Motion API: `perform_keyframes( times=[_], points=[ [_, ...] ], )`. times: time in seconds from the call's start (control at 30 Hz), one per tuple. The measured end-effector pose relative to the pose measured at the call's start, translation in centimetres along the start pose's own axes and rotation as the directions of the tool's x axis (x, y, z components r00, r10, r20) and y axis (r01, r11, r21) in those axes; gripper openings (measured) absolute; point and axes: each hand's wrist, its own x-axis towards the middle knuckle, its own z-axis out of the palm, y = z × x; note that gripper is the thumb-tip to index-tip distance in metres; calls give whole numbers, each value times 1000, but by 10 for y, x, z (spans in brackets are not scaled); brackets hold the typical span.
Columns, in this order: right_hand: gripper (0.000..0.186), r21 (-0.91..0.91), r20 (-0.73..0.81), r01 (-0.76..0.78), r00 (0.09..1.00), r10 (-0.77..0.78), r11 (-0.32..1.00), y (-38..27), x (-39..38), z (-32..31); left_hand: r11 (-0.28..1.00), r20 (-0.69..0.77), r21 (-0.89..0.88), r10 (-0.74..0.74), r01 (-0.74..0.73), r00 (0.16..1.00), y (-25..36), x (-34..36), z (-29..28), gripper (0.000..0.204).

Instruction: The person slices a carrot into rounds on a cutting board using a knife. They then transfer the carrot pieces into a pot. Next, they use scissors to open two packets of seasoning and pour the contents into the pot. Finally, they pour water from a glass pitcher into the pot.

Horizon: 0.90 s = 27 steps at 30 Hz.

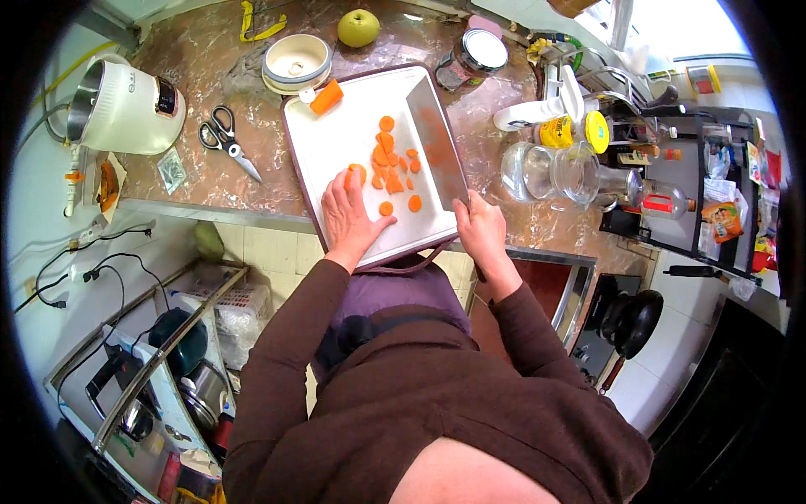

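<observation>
A white cutting board point(323, 143) with a dark rim lies at the counter's front edge, with several orange carrot slices and chunks point(386, 160) scattered over its middle. My left hand point(348, 217) rests on the board's near left part, thumb spread from the fingers, fingertips against a carrot piece point(358, 171). My right hand point(483, 231) is closed round the handle of a broad cleaver point(437, 139). Its wide blade stands tilted over the board's right side, beside the slices, and reflects orange. A thick carrot length point(327, 98) lies at the board's far left corner.
Left of the board are black-handled scissors point(223, 139) and a white electric pot point(126, 107). Behind it stand a round white container point(296, 63), a yellow-green fruit point(358, 28) and a lidded jar point(472, 59). Glass jars point(550, 172) and a yellow-lidded jar point(575, 131) crowd the right.
</observation>
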Motion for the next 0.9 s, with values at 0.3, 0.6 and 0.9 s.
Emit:
perform_keyframes(
  times=[0.3, 0.6, 0.9],
  points=[
    [18, 132, 27, 7, 1000, -11, 991, -10, -22, 19, 997, 40, -3, -80, 80, 996, -4, 13, -1, 95],
    [26, 191, 116, -96, 991, 74, 977, -22, -20, 21, 996, 46, -30, -85, 86, 995, 2, 4, -1, 124],
    [34, 307, 328, -359, 909, 257, 881, 29, -21, 21, 999, -18, -3, 35, -35, 999, -11, 23, 18, 127]
  ],
)
